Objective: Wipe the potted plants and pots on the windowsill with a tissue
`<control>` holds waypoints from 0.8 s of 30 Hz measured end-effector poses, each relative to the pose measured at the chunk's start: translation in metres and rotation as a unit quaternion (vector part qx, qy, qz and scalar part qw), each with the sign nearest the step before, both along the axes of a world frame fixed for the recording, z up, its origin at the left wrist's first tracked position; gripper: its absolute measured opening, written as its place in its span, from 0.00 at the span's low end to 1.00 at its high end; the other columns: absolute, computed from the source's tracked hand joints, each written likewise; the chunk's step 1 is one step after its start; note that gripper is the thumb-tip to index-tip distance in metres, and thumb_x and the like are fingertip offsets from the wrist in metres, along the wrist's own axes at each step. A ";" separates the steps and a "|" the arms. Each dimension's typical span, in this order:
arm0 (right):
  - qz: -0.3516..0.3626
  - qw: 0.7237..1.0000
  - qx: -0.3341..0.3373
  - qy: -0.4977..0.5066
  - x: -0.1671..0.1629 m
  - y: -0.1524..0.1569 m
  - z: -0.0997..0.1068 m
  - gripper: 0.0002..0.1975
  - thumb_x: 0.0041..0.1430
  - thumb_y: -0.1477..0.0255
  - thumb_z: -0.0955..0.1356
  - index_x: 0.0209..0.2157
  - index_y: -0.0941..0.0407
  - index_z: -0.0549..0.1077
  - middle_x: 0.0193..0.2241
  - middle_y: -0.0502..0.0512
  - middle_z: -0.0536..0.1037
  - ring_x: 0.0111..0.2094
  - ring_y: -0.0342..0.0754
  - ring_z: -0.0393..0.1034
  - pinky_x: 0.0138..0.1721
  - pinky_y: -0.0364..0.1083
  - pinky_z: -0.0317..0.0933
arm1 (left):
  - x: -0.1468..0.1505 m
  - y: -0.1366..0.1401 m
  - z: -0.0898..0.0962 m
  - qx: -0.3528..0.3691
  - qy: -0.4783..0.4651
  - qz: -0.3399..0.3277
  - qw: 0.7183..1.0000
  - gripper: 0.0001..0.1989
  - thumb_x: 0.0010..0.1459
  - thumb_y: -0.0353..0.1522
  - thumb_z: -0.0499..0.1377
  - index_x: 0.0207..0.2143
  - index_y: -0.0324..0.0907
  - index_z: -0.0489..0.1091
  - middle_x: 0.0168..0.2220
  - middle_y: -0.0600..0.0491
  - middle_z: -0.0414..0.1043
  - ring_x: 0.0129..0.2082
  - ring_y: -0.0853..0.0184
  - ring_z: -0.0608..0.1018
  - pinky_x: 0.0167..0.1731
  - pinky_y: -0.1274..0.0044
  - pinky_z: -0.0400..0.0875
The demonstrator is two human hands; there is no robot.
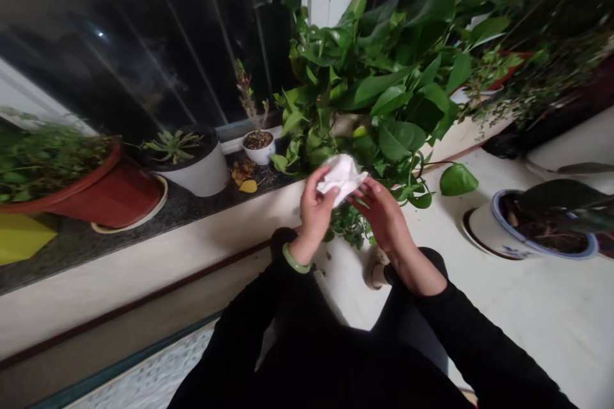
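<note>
A crumpled white tissue point(341, 177) is held up in front of the leafy green plant point(384, 89). My left hand point(316, 208), with a green bangle at the wrist, pinches it between thumb and fingers. Curled fingers of my right hand point(386, 214) grip its right-hand corner. Large glossy leaves hang just beyond both hands, and some trailing stems point(350, 227) show below them.
Along the dark windowsill point(192, 217) stand a red-brown pot point(110, 185), a grey-white pot point(201, 169) with a succulent and a small white pot point(259, 152). Fallen leaves point(244, 176) lie there. A blue-rimmed pot point(499, 230) stands on the pale floor point(518, 319) at right.
</note>
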State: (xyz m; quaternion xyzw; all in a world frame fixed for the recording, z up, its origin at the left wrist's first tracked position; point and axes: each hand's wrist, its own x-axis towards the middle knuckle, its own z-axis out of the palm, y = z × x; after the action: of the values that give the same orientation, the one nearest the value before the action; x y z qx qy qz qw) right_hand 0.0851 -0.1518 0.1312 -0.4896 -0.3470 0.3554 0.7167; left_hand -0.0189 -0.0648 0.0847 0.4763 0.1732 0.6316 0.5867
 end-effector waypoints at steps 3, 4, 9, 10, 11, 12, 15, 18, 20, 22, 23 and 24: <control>0.050 0.998 -0.042 0.023 -0.008 -0.001 -0.001 0.25 0.46 0.49 0.82 0.41 0.47 0.82 0.47 0.49 0.85 0.46 0.49 0.79 0.50 0.50 0.77 | -0.010 -0.010 0.004 0.019 -0.019 -0.015 1.000 0.35 0.57 0.44 0.74 0.65 0.51 0.71 0.64 0.46 0.75 0.62 0.55 0.78 0.63 0.65 0.74; 0.061 0.997 -0.047 0.021 -0.010 0.000 -0.001 0.24 0.44 0.51 0.83 0.39 0.47 0.82 0.45 0.49 0.86 0.45 0.49 0.79 0.49 0.49 0.77 | -0.013 -0.015 0.004 0.020 -0.021 -0.031 0.999 0.37 0.57 0.44 0.75 0.66 0.52 0.69 0.65 0.46 0.74 0.63 0.55 0.78 0.63 0.65 0.74; 0.038 0.999 -0.033 0.007 -0.012 0.005 -0.002 0.19 0.38 0.61 0.85 0.33 0.48 0.83 0.34 0.44 0.86 0.36 0.45 0.78 0.44 0.46 0.75 | -0.023 -0.020 0.005 -0.017 -0.020 -0.079 0.997 0.37 0.56 0.47 0.75 0.65 0.51 0.70 0.55 0.47 0.81 0.54 0.58 0.83 0.56 0.66 0.78; 0.037 0.999 -0.039 0.005 -0.011 0.005 -0.003 0.19 0.38 0.62 0.85 0.33 0.48 0.83 0.33 0.44 0.86 0.36 0.45 0.78 0.42 0.46 0.75 | -0.025 -0.017 0.005 -0.028 -0.023 -0.068 0.997 0.35 0.56 0.47 0.75 0.63 0.49 0.72 0.52 0.47 0.82 0.51 0.58 0.83 0.56 0.67 0.78; 0.041 0.998 -0.047 0.005 -0.010 0.005 -0.004 0.19 0.38 0.63 0.85 0.33 0.48 0.83 0.33 0.44 0.86 0.35 0.45 0.79 0.41 0.46 0.74 | -0.026 -0.013 0.005 -0.038 -0.030 -0.052 0.997 0.34 0.55 0.47 0.75 0.60 0.48 0.74 0.50 0.48 0.82 0.51 0.58 0.84 0.56 0.67 0.78; 0.049 0.997 -0.056 0.006 -0.009 0.004 -0.005 0.18 0.38 0.62 0.84 0.33 0.49 0.83 0.33 0.45 0.86 0.35 0.47 0.79 0.41 0.46 0.74 | -0.028 -0.008 0.005 -0.046 -0.038 -0.038 0.997 0.33 0.53 0.47 0.76 0.58 0.47 0.75 0.50 0.48 0.82 0.51 0.58 0.83 0.56 0.67 0.77; 0.084 0.993 -0.081 0.020 -0.006 0.001 -0.009 0.18 0.41 0.62 0.83 0.35 0.50 0.83 0.34 0.49 0.87 0.37 0.51 0.81 0.41 0.49 0.74 | -0.031 0.002 0.004 -0.057 -0.054 -0.023 0.997 0.32 0.52 0.46 0.77 0.56 0.46 0.75 0.52 0.48 0.82 0.53 0.58 0.83 0.58 0.67 0.76; 0.115 0.987 -0.100 0.046 -0.004 0.000 -0.010 0.17 0.44 0.64 0.82 0.38 0.51 0.83 0.37 0.50 0.87 0.38 0.49 0.81 0.43 0.49 0.74 | -0.034 0.006 0.002 -0.059 -0.058 -0.019 0.996 0.32 0.52 0.46 0.76 0.56 0.46 0.75 0.54 0.47 0.81 0.54 0.58 0.82 0.59 0.67 0.75; 0.143 0.979 -0.121 0.074 -0.005 -0.001 -0.009 0.18 0.47 0.59 0.81 0.39 0.51 0.83 0.37 0.51 0.87 0.39 0.48 0.81 0.44 0.48 0.75 | -0.033 0.007 0.000 -0.058 -0.053 -0.004 0.997 0.32 0.53 0.46 0.76 0.57 0.46 0.74 0.56 0.47 0.81 0.56 0.58 0.82 0.60 0.67 0.75; 0.165 0.972 -0.144 0.085 -0.008 -0.002 -0.006 0.22 0.49 0.52 0.80 0.40 0.52 0.83 0.38 0.53 0.87 0.39 0.48 0.80 0.43 0.47 0.75 | -0.031 0.009 -0.004 -0.046 -0.035 0.015 0.998 0.33 0.55 0.46 0.75 0.59 0.47 0.73 0.57 0.47 0.80 0.57 0.58 0.81 0.62 0.66 0.74; 0.171 0.970 -0.153 0.077 -0.011 -0.003 -0.004 0.23 0.48 0.51 0.80 0.40 0.52 0.83 0.39 0.53 0.87 0.39 0.48 0.80 0.41 0.46 0.75 | -0.031 0.010 -0.007 -0.035 -0.022 0.024 0.999 0.33 0.56 0.47 0.74 0.60 0.47 0.72 0.57 0.47 0.80 0.58 0.58 0.81 0.62 0.65 0.74; 0.172 0.970 -0.159 0.062 -0.014 -0.004 -0.003 0.23 0.46 0.52 0.82 0.39 0.52 0.83 0.38 0.52 0.87 0.38 0.47 0.80 0.40 0.45 0.74 | -0.030 0.011 -0.009 -0.019 -0.007 0.036 0.999 0.33 0.59 0.47 0.72 0.62 0.48 0.70 0.58 0.46 0.79 0.58 0.58 0.81 0.62 0.65 0.75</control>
State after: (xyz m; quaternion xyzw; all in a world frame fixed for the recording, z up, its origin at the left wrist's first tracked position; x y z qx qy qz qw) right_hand 0.0707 -0.1560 0.1281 -0.5073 -0.3201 0.5539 0.5773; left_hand -0.0493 -0.0539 0.0761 0.4538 0.1979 0.6521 0.5742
